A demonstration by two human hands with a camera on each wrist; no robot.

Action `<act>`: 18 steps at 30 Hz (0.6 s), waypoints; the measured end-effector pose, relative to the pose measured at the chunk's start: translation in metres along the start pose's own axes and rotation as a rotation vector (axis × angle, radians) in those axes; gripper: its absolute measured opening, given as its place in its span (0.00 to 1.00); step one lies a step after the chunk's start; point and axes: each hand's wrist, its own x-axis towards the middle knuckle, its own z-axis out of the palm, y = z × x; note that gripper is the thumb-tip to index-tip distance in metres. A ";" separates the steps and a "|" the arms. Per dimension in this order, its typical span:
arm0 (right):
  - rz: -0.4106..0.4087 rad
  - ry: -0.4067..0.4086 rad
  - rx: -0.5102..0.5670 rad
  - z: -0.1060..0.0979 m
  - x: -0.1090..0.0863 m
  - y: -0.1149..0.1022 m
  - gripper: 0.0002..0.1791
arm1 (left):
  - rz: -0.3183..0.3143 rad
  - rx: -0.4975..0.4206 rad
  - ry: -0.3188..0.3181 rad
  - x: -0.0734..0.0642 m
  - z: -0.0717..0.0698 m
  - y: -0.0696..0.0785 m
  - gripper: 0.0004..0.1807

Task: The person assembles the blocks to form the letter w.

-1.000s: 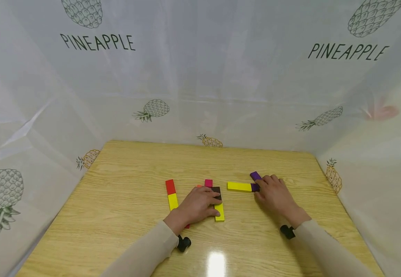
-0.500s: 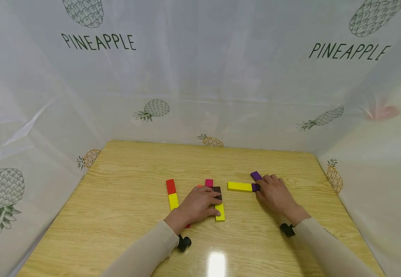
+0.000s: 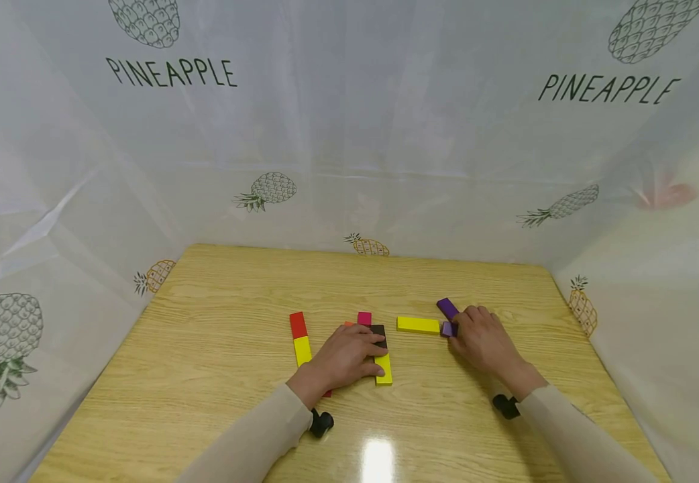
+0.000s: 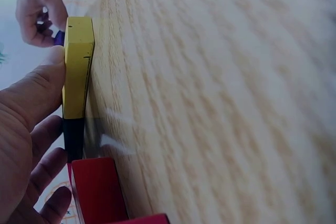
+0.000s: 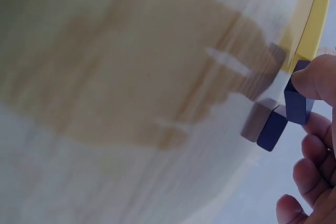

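Note:
My right hand (image 3: 485,342) pinches a small purple block (image 5: 297,103) between thumb and finger at the right end of a yellow block (image 3: 418,325). A second purple block (image 3: 446,308) lies just beyond it, beside the fingers. Over a group of blocks in the middle rests my left hand (image 3: 346,355), fingers spread and loosely extended. Its thumb touches a yellow block (image 4: 77,72), and its fingers lie at a black block (image 3: 378,335). A magenta block (image 3: 364,318) and an orange block (image 3: 348,324) show past the fingertips; the hand hides the rest.
Left of the left hand, a red block (image 3: 298,325) and a yellow block (image 3: 302,350) lie end to end on the wooden table (image 3: 217,376). Another red piece (image 3: 328,394) peeks out beside the wrist. A pineapple-print sheet (image 3: 446,134) surrounds the table's back and sides.
The purple block in my right hand has shifted slightly right and tilted, its end face now showing, a little off the yellow block. The left hand has stayed still.

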 end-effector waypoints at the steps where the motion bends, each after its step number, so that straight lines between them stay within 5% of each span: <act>1: -0.005 0.007 0.001 -0.001 -0.001 0.000 0.15 | -0.001 0.000 0.000 0.000 0.000 0.000 0.26; 18: -0.052 -0.040 0.065 -0.010 -0.010 -0.033 0.15 | -0.003 0.002 -0.004 0.000 0.000 0.001 0.26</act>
